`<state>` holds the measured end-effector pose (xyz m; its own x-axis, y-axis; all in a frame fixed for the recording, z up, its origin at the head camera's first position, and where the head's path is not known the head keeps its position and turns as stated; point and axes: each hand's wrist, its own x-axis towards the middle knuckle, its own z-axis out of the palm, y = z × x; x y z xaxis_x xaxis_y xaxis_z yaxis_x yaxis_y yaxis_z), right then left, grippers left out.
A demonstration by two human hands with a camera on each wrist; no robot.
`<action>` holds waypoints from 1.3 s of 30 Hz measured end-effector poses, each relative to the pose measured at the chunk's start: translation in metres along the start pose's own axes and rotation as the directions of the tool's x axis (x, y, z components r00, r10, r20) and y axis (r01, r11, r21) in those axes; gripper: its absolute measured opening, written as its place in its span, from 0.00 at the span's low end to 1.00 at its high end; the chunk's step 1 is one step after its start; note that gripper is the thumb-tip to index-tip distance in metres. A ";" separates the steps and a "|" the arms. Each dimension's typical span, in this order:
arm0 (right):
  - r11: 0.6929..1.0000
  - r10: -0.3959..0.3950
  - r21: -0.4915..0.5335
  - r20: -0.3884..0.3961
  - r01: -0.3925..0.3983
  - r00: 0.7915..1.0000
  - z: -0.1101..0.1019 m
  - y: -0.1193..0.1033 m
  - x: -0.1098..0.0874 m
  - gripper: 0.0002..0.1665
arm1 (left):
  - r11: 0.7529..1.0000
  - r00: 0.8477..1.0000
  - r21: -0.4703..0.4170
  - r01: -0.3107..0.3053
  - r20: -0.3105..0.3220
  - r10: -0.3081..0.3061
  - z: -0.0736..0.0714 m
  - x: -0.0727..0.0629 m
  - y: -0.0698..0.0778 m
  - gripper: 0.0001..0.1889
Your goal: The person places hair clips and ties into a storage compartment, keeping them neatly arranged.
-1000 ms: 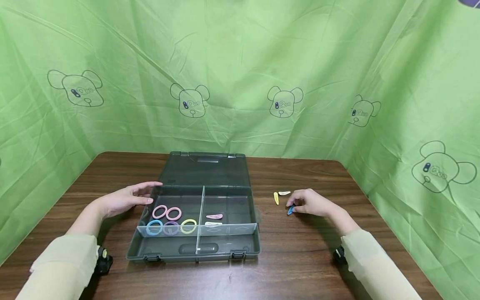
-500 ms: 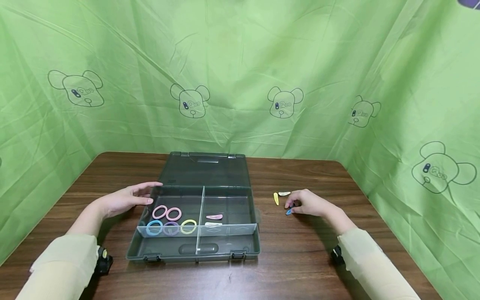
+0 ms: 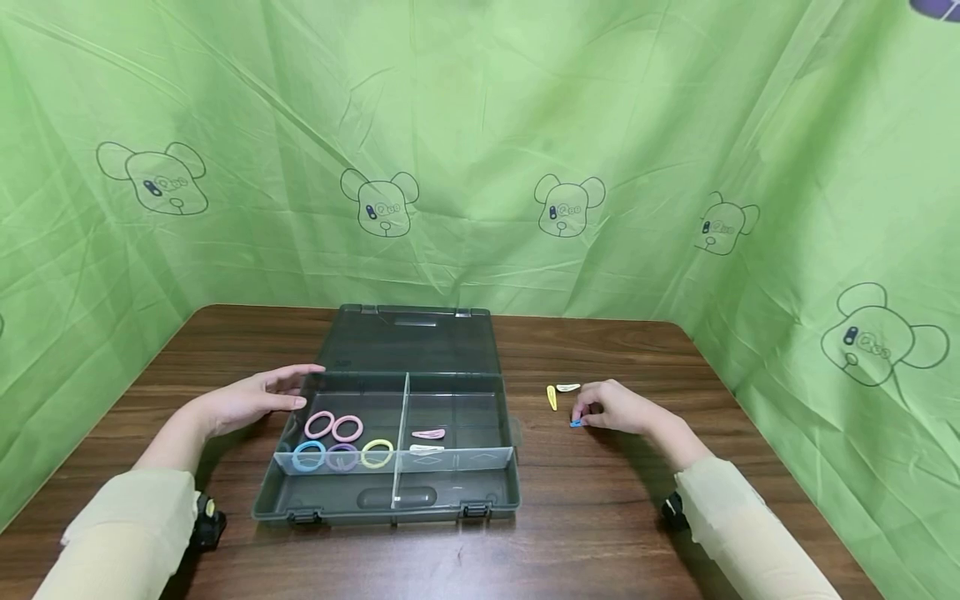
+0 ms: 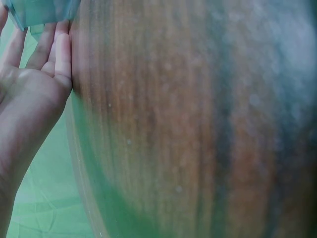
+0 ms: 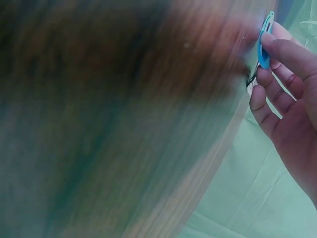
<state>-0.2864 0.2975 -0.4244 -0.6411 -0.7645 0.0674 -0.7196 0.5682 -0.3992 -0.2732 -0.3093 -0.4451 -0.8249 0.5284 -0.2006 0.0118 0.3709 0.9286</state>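
My right hand [image 3: 617,407] pinches a blue snap hair clip [image 5: 266,42] between thumb and fingertips, just above the table. Left of that hand lie a yellow hair clip [image 3: 552,397] and a white hair clip [image 3: 568,387]. My left hand [image 3: 251,400] rests against the left side of a grey translucent divided box [image 3: 459,408], its fingers fairly straight and touching the wall. In the box's left compartment are pink hair ties [image 3: 347,428], a blue one [image 3: 309,456], a purple one [image 3: 342,457] and a yellow one [image 3: 377,452]. A pink clip [image 3: 428,433] and a white clip [image 3: 427,448] lie in the right compartment.
The box's lid [image 3: 412,340] lies folded back flat behind it. Clear dividers [image 3: 337,460] split the box. The brown wooden table [image 3: 600,525] is bounded by green cloth [image 3: 465,125] at the back and sides.
The blue hair clip has turned and shifted slightly left in my right hand's fingertips. My left hand and the box have stayed put.
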 end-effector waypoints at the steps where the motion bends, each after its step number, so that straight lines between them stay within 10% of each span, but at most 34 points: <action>1: 1.000 -0.003 -0.002 -0.002 0.003 1.000 0.000 0.000 0.000 0.09 | 1.000 1.000 0.003 0.000 -0.001 0.000 0.000 0.000 0.000 0.30; 39: 0.992 -0.123 -0.048 -0.126 0.118 0.984 -0.032 -0.068 0.028 0.09 | 1.000 1.000 -0.019 0.006 0.013 -0.005 0.001 -0.001 0.003 0.30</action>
<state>-0.2639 0.2466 -0.3660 -0.5758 -0.7843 0.2309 -0.8024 0.4879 -0.3438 -0.2722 -0.3080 -0.4428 -0.8173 0.5366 -0.2098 -0.0035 0.3596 0.9331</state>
